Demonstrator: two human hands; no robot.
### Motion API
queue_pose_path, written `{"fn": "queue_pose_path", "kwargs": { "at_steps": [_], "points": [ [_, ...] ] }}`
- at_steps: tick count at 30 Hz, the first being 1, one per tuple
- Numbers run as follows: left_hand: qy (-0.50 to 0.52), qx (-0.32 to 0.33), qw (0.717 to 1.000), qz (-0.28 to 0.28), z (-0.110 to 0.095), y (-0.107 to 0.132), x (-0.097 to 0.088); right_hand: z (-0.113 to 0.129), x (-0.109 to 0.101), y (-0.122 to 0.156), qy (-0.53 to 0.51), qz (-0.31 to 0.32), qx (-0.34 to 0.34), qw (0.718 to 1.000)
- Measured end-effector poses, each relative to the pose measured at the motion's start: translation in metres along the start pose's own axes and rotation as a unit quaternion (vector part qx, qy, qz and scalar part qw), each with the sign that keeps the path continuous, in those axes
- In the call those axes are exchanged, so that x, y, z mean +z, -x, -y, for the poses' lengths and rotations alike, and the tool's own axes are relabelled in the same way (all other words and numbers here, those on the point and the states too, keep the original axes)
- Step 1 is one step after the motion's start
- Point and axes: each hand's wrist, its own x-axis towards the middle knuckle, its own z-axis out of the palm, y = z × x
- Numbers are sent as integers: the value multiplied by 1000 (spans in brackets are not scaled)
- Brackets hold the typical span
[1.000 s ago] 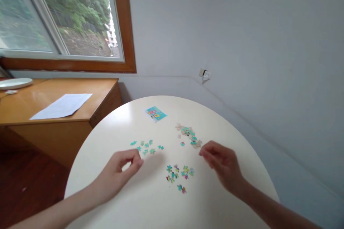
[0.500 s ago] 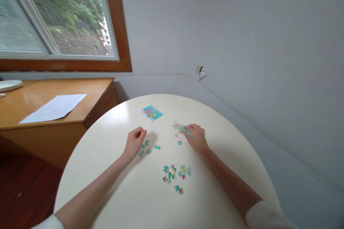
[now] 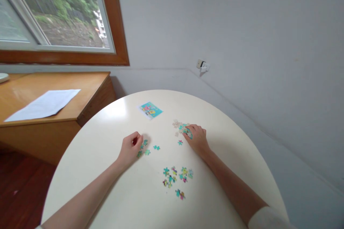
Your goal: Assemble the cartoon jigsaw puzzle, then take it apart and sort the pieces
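Note:
My left hand (image 3: pixel 131 146) is curled into a loose fist, thumb against the fingers, just left of a small group of teal puzzle pieces (image 3: pixel 147 152). Whatever it may hold is hidden. Over at the far right, my right hand (image 3: pixel 197 137) rests at the edge of a pile of puzzle pieces (image 3: pixel 177 125), some face down and pale. Its thumb and fingers are apart, with teal pieces showing between them. One loose pink-and-teal piece (image 3: pixel 180 142) lies below that thumb. Nearer to me is a cluster of colourful puzzle pieces (image 3: pixel 170 178), with a joined pair (image 3: pixel 180 194) below it.
A cartoon picture card (image 3: pixel 151 110) lies toward the back of the round white table (image 3: pixel 129 189). To the left stands a wooden desk (image 3: pixel 91 82) with a white paper sheet (image 3: pixel 45 104). A wall socket with a plug (image 3: pixel 203 66) is behind.
My left hand has come lower and slightly left, closer to the teal pieces. My right hand stays at the pile, with the gap between thumb and fingers a little wider. The view has shifted slightly.

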Motion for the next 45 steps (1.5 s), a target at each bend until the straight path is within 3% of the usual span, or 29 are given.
{"fn": "queue_pose_path", "kwargs": {
  "at_steps": [21,45],
  "points": [
    [-2,-8,1000,-3,-1,0,0,0,0,-1,-49,-1,29,998],
    [5,-17,1000,-14,-3,-1,-1,-1,-8,-1,-127,12,-32,991]
  ]
}}
